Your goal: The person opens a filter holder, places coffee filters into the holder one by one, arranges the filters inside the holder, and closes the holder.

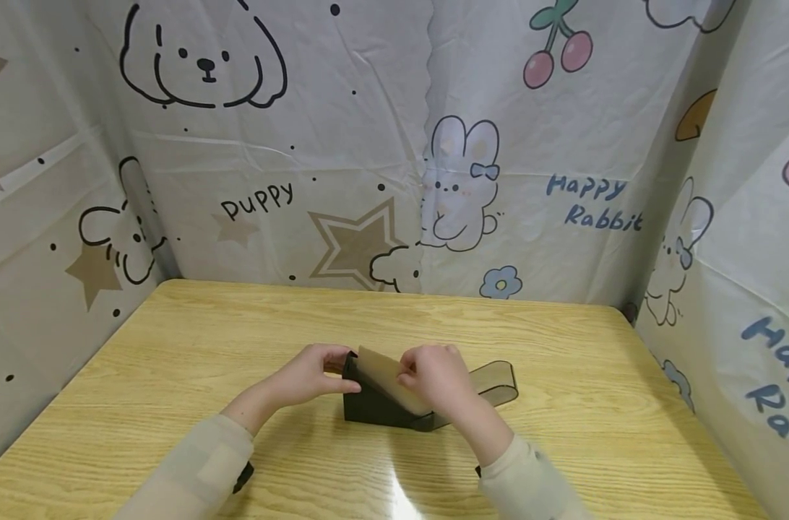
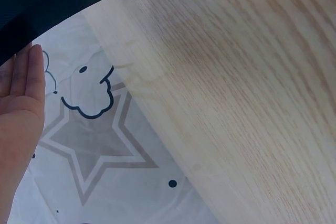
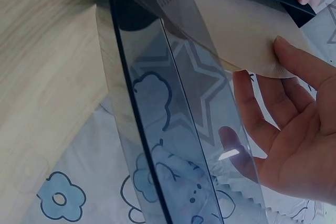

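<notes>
A black box (image 1: pixel 376 404) with a clear, dark-edged lid (image 1: pixel 501 374) swung out to the right stands mid-table. Tan coffee filter papers (image 1: pixel 380 367), one edge crimped in the right wrist view, slant up out of it. My left hand (image 1: pixel 308 377) holds the box's left end, thumb in front and the other fingers behind; the left wrist view shows those fingers fairly straight against the black wall (image 2: pixel 58 9). With thumb and fingertips my right hand (image 3: pixel 299 124) pinches the papers' edge (image 3: pixel 278 69). How many sheets it has hold of is unclear.
The box rests on a light wood-grain table (image 1: pixel 271 318). A printed white curtain (image 1: pixel 342 144) hangs behind the table and along both sides. Small dark pieces (image 1: pixel 243 477) show at the sleeves.
</notes>
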### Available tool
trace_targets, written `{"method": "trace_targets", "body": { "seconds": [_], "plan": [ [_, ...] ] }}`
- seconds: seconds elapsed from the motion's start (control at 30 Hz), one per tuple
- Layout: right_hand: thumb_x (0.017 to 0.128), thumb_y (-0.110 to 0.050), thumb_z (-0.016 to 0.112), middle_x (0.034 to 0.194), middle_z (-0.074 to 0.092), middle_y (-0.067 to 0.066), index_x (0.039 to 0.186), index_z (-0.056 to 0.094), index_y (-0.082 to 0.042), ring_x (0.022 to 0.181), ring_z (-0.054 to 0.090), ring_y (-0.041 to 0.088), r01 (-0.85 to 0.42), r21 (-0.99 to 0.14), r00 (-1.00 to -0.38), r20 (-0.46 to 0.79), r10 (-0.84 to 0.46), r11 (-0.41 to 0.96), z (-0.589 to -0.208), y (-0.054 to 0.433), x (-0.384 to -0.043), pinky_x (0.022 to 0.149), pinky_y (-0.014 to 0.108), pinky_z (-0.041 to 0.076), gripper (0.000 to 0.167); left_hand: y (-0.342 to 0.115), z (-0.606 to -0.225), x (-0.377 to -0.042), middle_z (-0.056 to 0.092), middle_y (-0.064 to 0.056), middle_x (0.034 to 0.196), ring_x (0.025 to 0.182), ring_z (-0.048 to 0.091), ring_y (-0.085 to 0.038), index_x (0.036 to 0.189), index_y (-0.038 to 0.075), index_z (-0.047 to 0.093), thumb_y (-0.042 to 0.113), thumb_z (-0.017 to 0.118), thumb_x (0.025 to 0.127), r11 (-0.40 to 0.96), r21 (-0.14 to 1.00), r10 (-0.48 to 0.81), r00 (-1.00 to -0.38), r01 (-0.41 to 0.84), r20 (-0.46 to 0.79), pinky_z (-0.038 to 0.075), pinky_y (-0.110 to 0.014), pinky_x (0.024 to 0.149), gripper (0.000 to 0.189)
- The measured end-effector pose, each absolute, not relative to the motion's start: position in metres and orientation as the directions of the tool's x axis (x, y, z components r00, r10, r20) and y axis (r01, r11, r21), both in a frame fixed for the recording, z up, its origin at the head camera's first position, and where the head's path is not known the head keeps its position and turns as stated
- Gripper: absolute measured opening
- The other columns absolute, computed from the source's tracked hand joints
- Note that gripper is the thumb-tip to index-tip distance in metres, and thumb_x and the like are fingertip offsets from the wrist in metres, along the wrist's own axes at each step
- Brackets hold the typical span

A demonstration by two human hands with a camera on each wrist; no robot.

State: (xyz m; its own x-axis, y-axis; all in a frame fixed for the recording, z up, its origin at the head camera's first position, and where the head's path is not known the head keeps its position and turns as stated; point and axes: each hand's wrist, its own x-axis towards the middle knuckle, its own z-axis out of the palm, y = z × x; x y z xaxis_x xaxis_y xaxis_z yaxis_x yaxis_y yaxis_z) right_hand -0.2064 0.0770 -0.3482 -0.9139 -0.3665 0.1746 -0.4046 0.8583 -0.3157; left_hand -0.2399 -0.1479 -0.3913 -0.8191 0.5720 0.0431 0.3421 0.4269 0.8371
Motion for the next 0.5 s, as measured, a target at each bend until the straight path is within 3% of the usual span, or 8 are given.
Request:
{"method": "trace_targets", "body": {
  "seconds": [0.2, 0.37, 0.5],
  "plan": [
    [0.081, -0.019, 0.072, 0.067, 0.065, -0.009, 0.070, 0.067, -0.017, 0.058, 0.050, 0.005, -0.403, -0.302, -0.915, 0.164, -0.370, 0.864, -0.353, 0.073, -0.205, 0.075, 0.036, 0.037, 0.012, -0.149, -0.392, -0.240, 0.067, -0.004, 0.106, 0.100, 0.062, -0.019, 0.109, 0.010, 0.064, 0.028, 0.071, 0.083, 0.420, 0.840, 0.574, -0.817, 0.343, 0.047, 0.047, -0.042, 0.089, 0.033],
    [0.080, -0.015, 0.070, 0.052, 0.052, -0.009, 0.056, 0.056, -0.016, 0.049, 0.042, 0.006, -0.439, -0.243, -0.895, 0.205, -0.397, 0.865, -0.363, 0.070, -0.205, 0.071, 0.036, 0.037, 0.028, -0.148, -0.391, -0.240, 0.067, -0.004, 0.105, 0.099, 0.062, -0.019, 0.110, 0.010, 0.064, 0.028, 0.071, 0.082, 0.417, 0.838, 0.576, -0.816, 0.352, 0.056, 0.048, -0.039, 0.088, 0.033],
    [0.080, -0.019, 0.072, 0.053, 0.056, -0.009, 0.057, 0.058, -0.019, 0.051, 0.049, 0.006, -0.452, -0.176, -0.884, 0.223, -0.412, 0.874, -0.369, 0.067, -0.204, 0.066, 0.033, 0.036, 0.027, -0.148, -0.389, -0.239, 0.067, -0.004, 0.107, 0.100, 0.062, -0.020, 0.113, 0.011, 0.064, 0.029, 0.071, 0.082, 0.416, 0.837, 0.577, -0.814, 0.356, 0.059, 0.048, -0.039, 0.089, 0.036]
  ]
}}
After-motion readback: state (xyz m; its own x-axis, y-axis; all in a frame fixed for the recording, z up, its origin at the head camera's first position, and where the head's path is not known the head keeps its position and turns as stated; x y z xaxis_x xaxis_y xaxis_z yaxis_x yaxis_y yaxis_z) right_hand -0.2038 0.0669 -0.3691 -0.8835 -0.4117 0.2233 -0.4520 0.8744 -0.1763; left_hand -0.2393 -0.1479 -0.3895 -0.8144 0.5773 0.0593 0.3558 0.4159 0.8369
